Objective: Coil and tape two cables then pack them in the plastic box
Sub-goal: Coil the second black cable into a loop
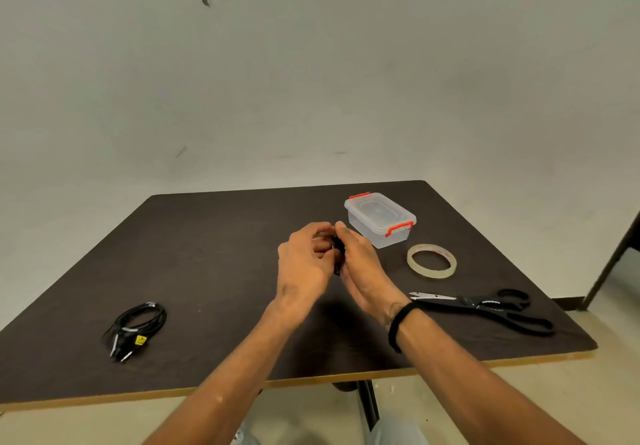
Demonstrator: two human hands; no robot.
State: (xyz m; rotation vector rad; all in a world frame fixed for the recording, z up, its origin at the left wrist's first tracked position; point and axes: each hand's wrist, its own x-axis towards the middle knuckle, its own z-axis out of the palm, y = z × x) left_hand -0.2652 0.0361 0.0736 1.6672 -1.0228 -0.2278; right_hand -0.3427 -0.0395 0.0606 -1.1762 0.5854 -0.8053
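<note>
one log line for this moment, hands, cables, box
left hand + right hand: gripping dark cable | other cable: coiled, table left | box: lid on

Bare forearms; a black band (398, 323) and small tattoo (394, 310) mark the right wrist.

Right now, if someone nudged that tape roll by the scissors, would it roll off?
Probably not: the tape roll lies flat on the table, so it would likely slide rather than roll. It is a thin hollow ring, so it is probably light. Stood on edge, it could well roll.
</note>
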